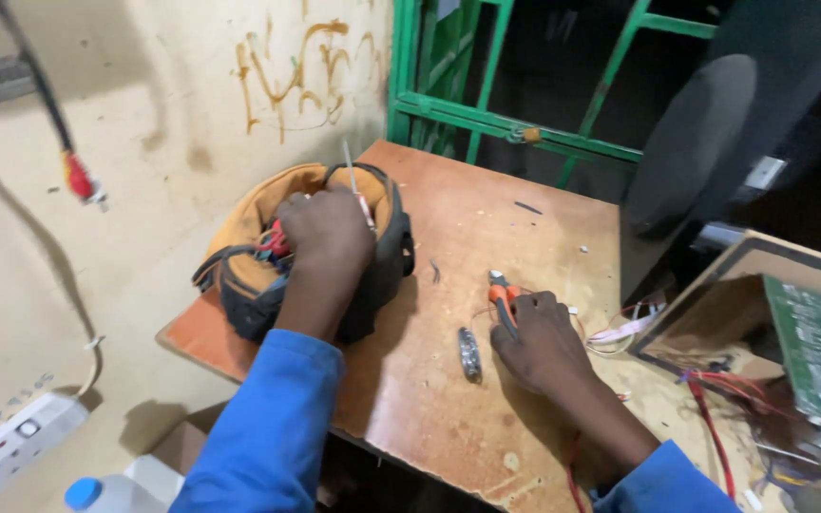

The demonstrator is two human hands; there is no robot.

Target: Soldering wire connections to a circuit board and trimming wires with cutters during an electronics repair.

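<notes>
Two hands work apart: left hand (327, 233) reaches into the tool bag (387, 261) at the counter's (410, 399) far left, grip hidden; right hand (542, 339) fingers clasp orange-handled pliers (499, 293), nose pointing away

My view: two bare hands, no gloves, rings or watch seen. Left hand (327, 228) far left, right hand (542, 334) nearer, right. Both arms in bright blue long sleeves, plain smooth fabric, loose folds, cuffs pushed back above wrists. No markings visible to me.
</notes>
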